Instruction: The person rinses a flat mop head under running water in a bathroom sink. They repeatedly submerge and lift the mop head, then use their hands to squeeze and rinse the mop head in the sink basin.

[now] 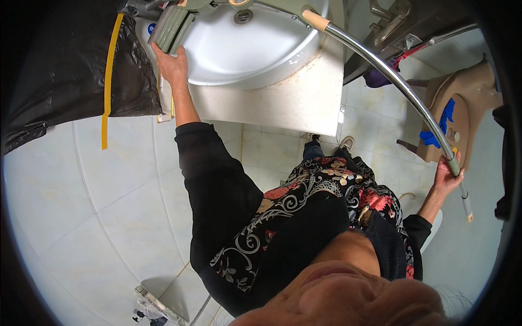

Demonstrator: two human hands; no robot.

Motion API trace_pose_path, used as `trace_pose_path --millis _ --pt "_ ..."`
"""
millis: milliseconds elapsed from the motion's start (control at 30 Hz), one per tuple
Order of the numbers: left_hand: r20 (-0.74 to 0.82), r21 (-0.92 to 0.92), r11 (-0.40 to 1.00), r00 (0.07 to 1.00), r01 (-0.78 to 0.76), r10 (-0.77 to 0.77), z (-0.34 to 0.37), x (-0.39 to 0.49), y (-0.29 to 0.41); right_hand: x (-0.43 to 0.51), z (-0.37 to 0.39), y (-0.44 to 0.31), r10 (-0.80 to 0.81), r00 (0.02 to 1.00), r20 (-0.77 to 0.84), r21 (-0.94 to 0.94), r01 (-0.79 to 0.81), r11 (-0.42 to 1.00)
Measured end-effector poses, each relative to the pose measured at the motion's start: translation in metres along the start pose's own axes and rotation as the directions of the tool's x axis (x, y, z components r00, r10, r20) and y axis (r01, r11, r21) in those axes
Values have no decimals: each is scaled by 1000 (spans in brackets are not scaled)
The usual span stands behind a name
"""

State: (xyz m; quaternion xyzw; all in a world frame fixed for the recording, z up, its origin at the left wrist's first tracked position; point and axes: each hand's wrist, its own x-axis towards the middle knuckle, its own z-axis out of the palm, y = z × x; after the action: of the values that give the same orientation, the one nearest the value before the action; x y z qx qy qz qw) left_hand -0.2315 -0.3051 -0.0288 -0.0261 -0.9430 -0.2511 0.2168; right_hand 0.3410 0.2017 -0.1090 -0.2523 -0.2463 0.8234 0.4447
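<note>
A mop with a chrome pole (391,73) and a green plastic head (175,30) arches across the top of the view, above a white washbasin (240,49). My left hand (173,63) grips the lower end of the green head at the basin's left rim, thumb on one side and fingers on the other. At the far right my right hand (448,175) is closed around the pole near a green sleeve. The pole's grey end sticks out past that hand. Part of the head is cut off by the top edge.
A pale counter (269,106) surrounds the basin. Black plastic sheeting (77,61) with a yellow strip (109,73) hangs at left. At right stands a beige plastic chair (477,98) with a blue cloth-like item (446,118) on it. A purple bag (377,77) hangs near a dark surface.
</note>
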Motion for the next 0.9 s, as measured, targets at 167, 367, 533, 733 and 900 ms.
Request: trace_pose_path --millis 167,367,533,733,900 --pt "13 -4 1000 999 30 -30 1 0 0 3 -6 -2 50 995 85 41 -54 998" --pt "-19 5 1000 1000 -6 6 4 1 -4 9 -14 -3 51 995 84 40 -54 998" --pt "-20 -19 1000 1000 -16 15 5 2 -7 11 -6 3 -9 999 45 53 6 999" --pt "-12 -37 999 1000 -26 26 6 2 -8 20 -16 0 -118 993 10 176 114 978" --pt "-145 253 960 977 -117 157 -10 -16 24 17 -33 -20 -72 987 140 222 40 974"
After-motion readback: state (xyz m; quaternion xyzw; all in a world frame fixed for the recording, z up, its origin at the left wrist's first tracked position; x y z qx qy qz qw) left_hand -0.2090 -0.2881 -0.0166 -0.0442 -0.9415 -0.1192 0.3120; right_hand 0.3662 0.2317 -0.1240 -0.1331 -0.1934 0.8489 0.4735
